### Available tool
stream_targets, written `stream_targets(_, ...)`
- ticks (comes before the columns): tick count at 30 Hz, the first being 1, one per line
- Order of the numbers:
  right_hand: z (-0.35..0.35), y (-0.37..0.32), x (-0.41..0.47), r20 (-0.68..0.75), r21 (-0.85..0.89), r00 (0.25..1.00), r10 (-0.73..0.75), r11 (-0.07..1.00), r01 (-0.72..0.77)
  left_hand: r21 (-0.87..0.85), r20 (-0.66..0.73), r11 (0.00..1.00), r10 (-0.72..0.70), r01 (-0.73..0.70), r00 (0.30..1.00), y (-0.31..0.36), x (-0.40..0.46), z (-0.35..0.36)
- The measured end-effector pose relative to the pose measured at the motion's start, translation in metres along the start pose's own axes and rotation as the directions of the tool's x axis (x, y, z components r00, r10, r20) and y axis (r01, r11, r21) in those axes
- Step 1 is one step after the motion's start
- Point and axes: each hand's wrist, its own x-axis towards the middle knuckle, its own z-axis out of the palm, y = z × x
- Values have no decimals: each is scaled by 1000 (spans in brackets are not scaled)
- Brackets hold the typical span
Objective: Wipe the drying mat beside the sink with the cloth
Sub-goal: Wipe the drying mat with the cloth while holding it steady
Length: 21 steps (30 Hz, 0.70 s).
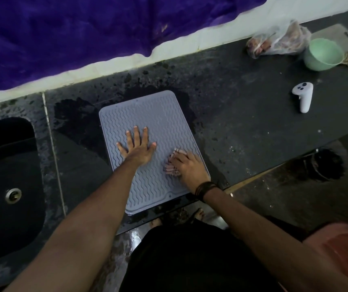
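Observation:
A grey drying mat (158,114) with a wavy ribbed surface lies on the dark counter to the right of the sink. My left hand (137,147) rests flat on the mat's middle, fingers spread and straight. My right hand (187,167) sits on the mat's right side near its front, fingers curled over a bunched pale striped cloth (174,163) that it presses onto the mat. Most of the cloth is hidden under the hand.
A black sink (6,186) with a metal drain lies at the left. Wet patches darken the counter (253,123) round the mat. At the right stand a white controller (302,95), a green bowl (322,53) and a plastic bag (278,41). A purple cloth (84,28) hangs behind.

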Motion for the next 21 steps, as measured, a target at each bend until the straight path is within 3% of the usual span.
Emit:
stream_targets(7,-13,17,-61,100,-84,994,-45,995,53,-20,-4,1000,6,-6,1000,-1,1,2)
stream_targets(14,-35,-2,7,-47,7,999,2,1000,-2,-23,-29,1000,5,-6,1000,-1,2,4)
stream_targets(18,-19,-19,39,55,-52,998,40,998,-37,-8,-83,1000,-1,0,997,2,1,6)
stream_targets(21,-7,-13,15,64,-42,998,5,999,-2,-13,-107,1000,6,-7,994,0,2,9)
